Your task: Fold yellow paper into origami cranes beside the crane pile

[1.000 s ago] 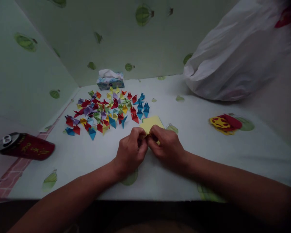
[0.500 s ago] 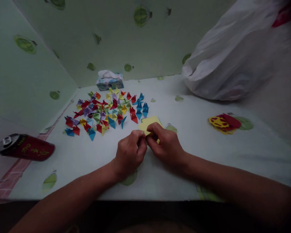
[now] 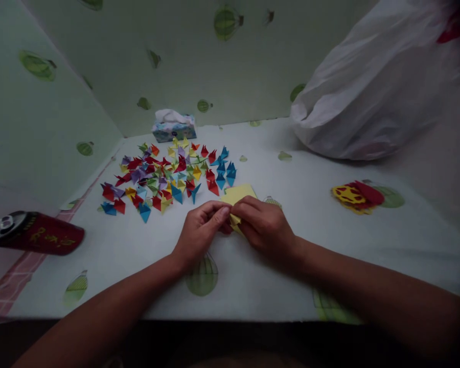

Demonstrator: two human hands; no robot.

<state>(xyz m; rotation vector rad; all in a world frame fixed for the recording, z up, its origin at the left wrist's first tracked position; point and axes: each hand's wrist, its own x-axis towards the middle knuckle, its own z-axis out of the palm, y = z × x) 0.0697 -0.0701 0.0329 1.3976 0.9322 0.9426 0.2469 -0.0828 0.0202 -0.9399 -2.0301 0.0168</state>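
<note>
Between my fingertips is a small folded piece of yellow paper (image 3: pixel 234 220), mostly covered by the fingers. My left hand (image 3: pixel 201 227) pinches it from the left, thumb on top. From the right, my right hand (image 3: pixel 267 225) grips it with curled fingers. Just behind the hands lie flat yellow paper sheets (image 3: pixel 240 192) on the table. To the left and beyond them spreads a crowd of folded paper cranes (image 3: pixel 168 176) in red, blue, yellow, green and purple.
A dark red drink can (image 3: pixel 42 232) stands at the left edge. At the back is a tissue box (image 3: pixel 174 128). A big white plastic bag (image 3: pixel 352 112) fills the back right, and red and yellow paper cut-outs (image 3: pixel 354 197) lie on the white tablecloth (image 3: pixel 291 291).
My left hand has turned so that its thumb lies on top, and the folded yellow paper shows more between the fingers. My right hand's fingers have shifted their grip slightly.
</note>
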